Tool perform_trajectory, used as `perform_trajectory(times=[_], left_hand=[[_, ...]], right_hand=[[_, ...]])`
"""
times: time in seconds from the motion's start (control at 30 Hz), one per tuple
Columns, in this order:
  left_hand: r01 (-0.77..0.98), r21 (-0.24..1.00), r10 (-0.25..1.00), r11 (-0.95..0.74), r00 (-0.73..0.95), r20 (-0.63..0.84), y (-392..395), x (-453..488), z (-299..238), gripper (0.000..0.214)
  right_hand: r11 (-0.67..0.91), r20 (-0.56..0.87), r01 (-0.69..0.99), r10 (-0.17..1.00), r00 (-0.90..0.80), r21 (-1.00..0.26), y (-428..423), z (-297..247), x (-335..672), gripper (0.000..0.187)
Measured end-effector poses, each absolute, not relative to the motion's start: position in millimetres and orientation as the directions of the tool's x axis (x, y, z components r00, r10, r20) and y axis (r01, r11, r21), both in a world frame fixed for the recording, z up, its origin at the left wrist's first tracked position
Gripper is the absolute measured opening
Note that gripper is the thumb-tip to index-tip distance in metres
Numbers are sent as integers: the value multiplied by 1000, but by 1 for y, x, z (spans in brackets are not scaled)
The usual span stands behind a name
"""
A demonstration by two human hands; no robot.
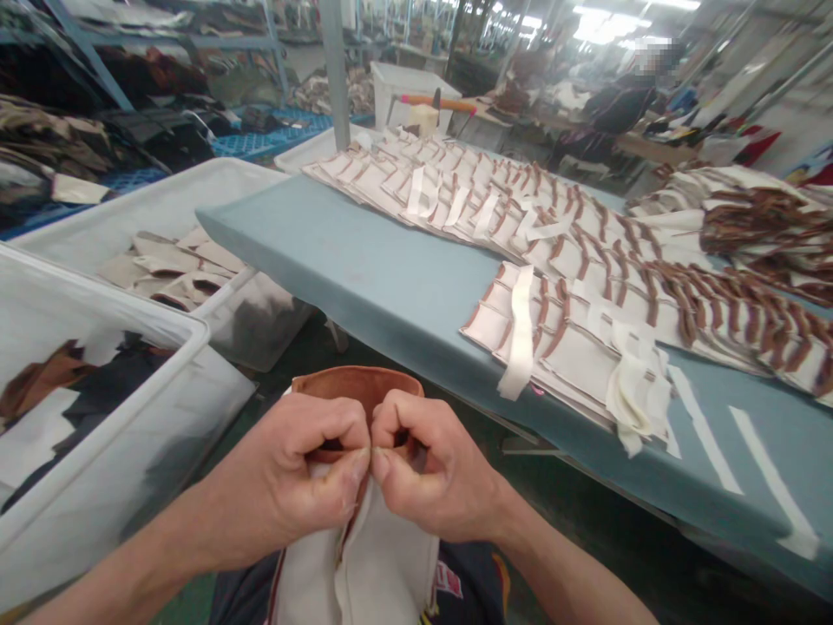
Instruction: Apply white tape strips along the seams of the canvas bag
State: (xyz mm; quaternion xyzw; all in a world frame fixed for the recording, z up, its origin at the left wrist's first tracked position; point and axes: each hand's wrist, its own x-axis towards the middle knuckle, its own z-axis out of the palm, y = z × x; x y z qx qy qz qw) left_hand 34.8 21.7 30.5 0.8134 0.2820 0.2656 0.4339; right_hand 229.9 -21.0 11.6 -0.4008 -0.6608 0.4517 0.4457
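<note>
A tube-shaped boot upper [390, 555], off-white outside and brown within, rests over my lap. Its brown inner side [355, 384] shows at the open top. My left hand [318, 464] pinches the upper's edge just left of a seam running down the middle. Right against it, my right hand [423, 460] pinches the same edge on the other side of the seam. Both hands are closed, thumbs against curled forefingers, knuckles nearly touching. The bit of edge between the fingertips is mostly hidden.
A blue-grey table [364, 269] extends to the right, bearing rows of overlapping off-white and brown pieces [521, 191] and white strips [703, 430]. White bins [195, 334] holding cut pieces stand at left. Shelving [266, 43] is behind them. A person [618, 108] sits far back at right.
</note>
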Motion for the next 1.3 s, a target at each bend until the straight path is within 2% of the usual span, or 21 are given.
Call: perform_trajectory(times=[0.1, 0.2, 0.3, 0.4, 0.53, 0.63, 0.7, 0.83, 0.97, 1.03, 1.2, 1.3], left_hand=[[147, 948, 734, -282, 670, 115, 21, 41, 27, 31], [111, 977, 726, -183, 685, 58, 25, 38, 23, 40], [136, 969, 681, -208, 731, 44, 29, 25, 19, 44], [176, 936, 654, -304, 753, 71, 30, 13, 19, 42], [237, 856, 679, -459, 716, 166, 26, 1, 30, 39], [316, 804, 722, -503, 666, 190, 26, -10, 35, 41], [350, 787, 742, -508, 642, 193, 29, -19, 37, 44], [398, 788, 755, -469, 644, 123, 40, -25, 43, 48], [328, 779, 634, -535, 765, 113, 43, -12, 54, 30], [279, 774, 592, -568, 792, 149, 42, -3, 59, 18], [197, 851, 595, -487, 788, 158, 45, 16, 60, 15], [174, 901, 608, -397, 785, 116, 46, 28, 56, 33]], right_hand=[[145, 136, 4, 939, -317, -989, -19, 8, 233, 31], [176, 153, 45, 935, -321, -983, -12, 11, 240, 39], [233, 180, 132, 928, -327, -963, -4, 12, 251, 39], [275, 201, 177, 915, -351, -945, 3, 5, 261, 34], [337, 254, 237, 912, -321, -911, 6, -7, 274, 31], [363, 276, 259, 907, -317, -895, 4, -6, 281, 30], [399, 304, 242, 886, -351, -884, 0, 1, 283, 28], [532, 438, 157, 804, -403, -832, -8, 21, 280, 38], [615, 521, 114, 740, -426, -780, -8, 35, 270, 44], [622, 525, 105, 729, -440, -776, -6, 38, 266, 46], [544, 441, 123, 774, -454, -830, -1, 41, 260, 50], [503, 385, 159, 797, -466, -849, -3, 42, 260, 42]])
